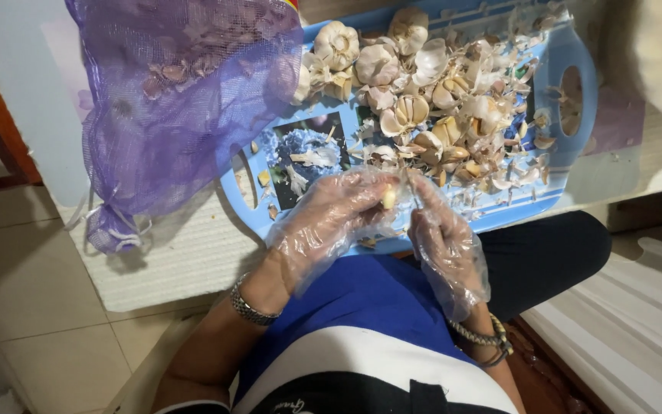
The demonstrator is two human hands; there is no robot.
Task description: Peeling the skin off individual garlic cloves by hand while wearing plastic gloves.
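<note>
Left hand: the left hand, in a loose clear plastic glove, was curled around a single pale garlic clove, pinching it between the fingertips just above the near edge of the tray.
Right hand: the right hand, gloved the same way, had its fingertips drawn together at the clove's right side, touching it or its skin; whether it truly gripped the clove could not be told through the crinkled plastic.
Garlic clove: held between the two hands, over the near rim of the tray and above the person's lap.
Tray: a blue plastic tray with cut-out handles lay on the worktop, its picture-printed middle partly bare.
Garlic pile: whole garlic bulbs sat at the far side of the tray, with split bulbs, loose cloves and papery skins spread across its right half.
Mesh bag: a purple net bag rested on the worktop just left of the tray, overlapping its far left corner, with a few garlic pieces showing through the mesh.
Worktop: a pale ribbed mat covered the worktop under the bag and tray.
Wrists: a metal bracelet circled the left wrist; braided bands circled the right.
</note>
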